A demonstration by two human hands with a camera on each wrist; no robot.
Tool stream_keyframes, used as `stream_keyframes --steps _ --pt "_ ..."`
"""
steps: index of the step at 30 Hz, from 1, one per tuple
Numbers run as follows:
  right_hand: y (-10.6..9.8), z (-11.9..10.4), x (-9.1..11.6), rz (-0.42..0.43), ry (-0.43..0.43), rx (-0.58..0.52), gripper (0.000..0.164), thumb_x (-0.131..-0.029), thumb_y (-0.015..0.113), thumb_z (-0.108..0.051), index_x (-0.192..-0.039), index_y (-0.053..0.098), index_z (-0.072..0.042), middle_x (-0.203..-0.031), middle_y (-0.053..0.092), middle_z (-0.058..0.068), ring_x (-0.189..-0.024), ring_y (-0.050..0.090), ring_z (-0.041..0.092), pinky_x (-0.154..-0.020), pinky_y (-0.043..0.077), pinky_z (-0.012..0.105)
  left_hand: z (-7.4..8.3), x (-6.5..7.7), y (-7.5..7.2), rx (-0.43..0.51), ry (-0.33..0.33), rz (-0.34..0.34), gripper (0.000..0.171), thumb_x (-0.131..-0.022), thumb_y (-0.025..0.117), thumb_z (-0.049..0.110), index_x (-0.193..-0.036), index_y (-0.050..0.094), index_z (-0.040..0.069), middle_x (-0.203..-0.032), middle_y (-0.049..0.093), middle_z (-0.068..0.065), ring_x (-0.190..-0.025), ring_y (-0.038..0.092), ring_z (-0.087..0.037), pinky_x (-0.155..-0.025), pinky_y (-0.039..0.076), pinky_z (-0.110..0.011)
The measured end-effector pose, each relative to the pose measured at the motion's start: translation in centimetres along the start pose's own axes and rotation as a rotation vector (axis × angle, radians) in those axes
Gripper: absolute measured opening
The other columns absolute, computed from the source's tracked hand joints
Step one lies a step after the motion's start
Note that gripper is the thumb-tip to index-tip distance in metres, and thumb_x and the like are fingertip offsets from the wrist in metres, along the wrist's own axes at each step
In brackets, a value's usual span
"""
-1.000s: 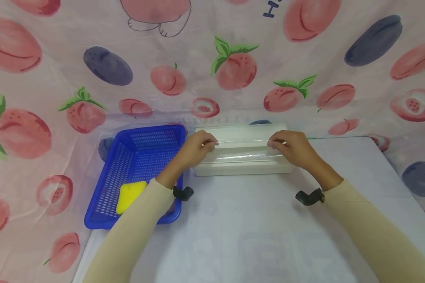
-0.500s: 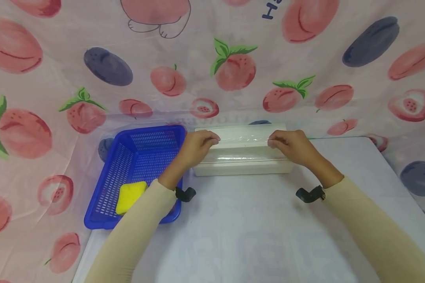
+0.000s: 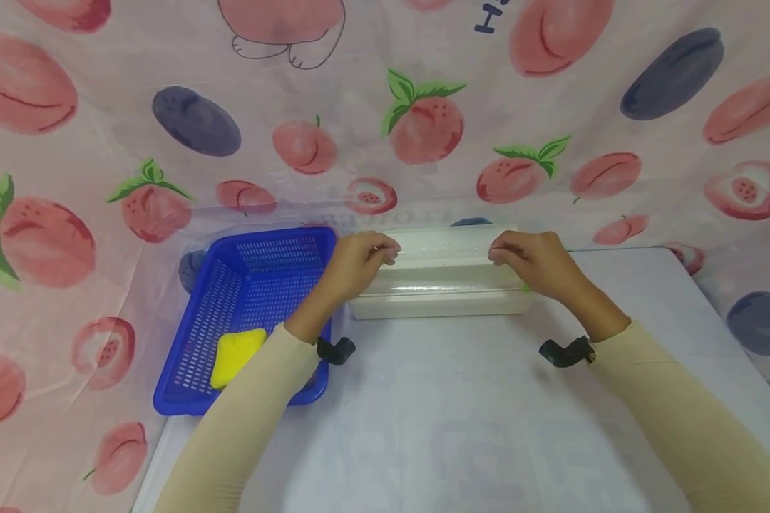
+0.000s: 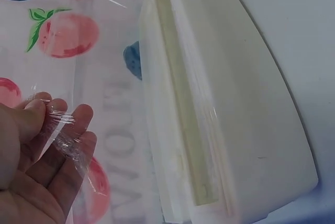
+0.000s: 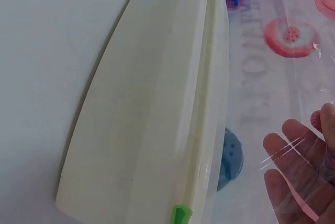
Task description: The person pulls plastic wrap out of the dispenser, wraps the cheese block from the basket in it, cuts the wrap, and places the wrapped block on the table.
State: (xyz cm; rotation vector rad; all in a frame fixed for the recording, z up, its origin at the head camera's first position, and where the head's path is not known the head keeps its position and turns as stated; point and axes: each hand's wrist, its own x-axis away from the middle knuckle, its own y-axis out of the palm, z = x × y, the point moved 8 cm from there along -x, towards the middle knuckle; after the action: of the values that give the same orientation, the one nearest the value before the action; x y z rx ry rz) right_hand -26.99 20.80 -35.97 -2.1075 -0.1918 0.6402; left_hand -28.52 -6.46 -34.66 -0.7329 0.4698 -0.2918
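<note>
A white cling film dispenser [image 3: 443,306] lies on the table against the back cloth, a green slider [image 5: 181,214] at its right end. Clear cling film [image 4: 68,143] comes up out of it and spans between the hands. My left hand [image 3: 359,263] pinches the film's left corner between thumb and index finger, and the film is bunched there. At the right corner my right hand [image 3: 534,262] pinches the film the same way, with its other fingers [image 5: 290,130] spread behind it. Both hands are raised above the dispenser.
To the left stands a blue plastic basket [image 3: 167,402] with a yellow sponge [image 3: 236,356] in it. Behind everything hangs a fruit-patterned cloth [image 3: 334,85]. A white cover lies over the table [image 3: 449,406].
Both hands have risen slightly and moved a little away from the dispenser, drawing the film up with them. The dispenser and basket have stayed in place.
</note>
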Motion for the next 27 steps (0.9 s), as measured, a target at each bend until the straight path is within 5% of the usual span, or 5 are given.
stream_keyframes --steps 14,27 --pt "-1.1 -1.1 -0.1 0.067 -0.043 0.004 0.002 -0.093 0.074 -0.012 -0.095 0.074 -0.012 -0.082 0.076 0.000 -0.078 0.071 0.015 -0.072 0.056 0.031 1.2 0.0 -1.1 0.054 -0.009 0.003 0.016 -0.100 0.062 0.002 -0.107 0.076 0.001 -0.102 0.077 -0.012 -0.089 0.077 -0.023 -0.076 0.062 -0.033" --pt "-3.3 -2.9 -0.1 0.098 -0.041 -0.009 0.006 -0.093 0.074 -0.011 -0.099 0.076 -0.014 -0.086 0.077 0.000 -0.080 0.068 0.015 -0.077 0.047 0.008 2.9 -0.2 -2.9 0.046 0.076 0.077 0.016 -0.100 0.062 0.001 -0.106 0.076 0.000 -0.099 0.077 -0.012 -0.087 0.075 -0.021 -0.076 0.062 -0.032"
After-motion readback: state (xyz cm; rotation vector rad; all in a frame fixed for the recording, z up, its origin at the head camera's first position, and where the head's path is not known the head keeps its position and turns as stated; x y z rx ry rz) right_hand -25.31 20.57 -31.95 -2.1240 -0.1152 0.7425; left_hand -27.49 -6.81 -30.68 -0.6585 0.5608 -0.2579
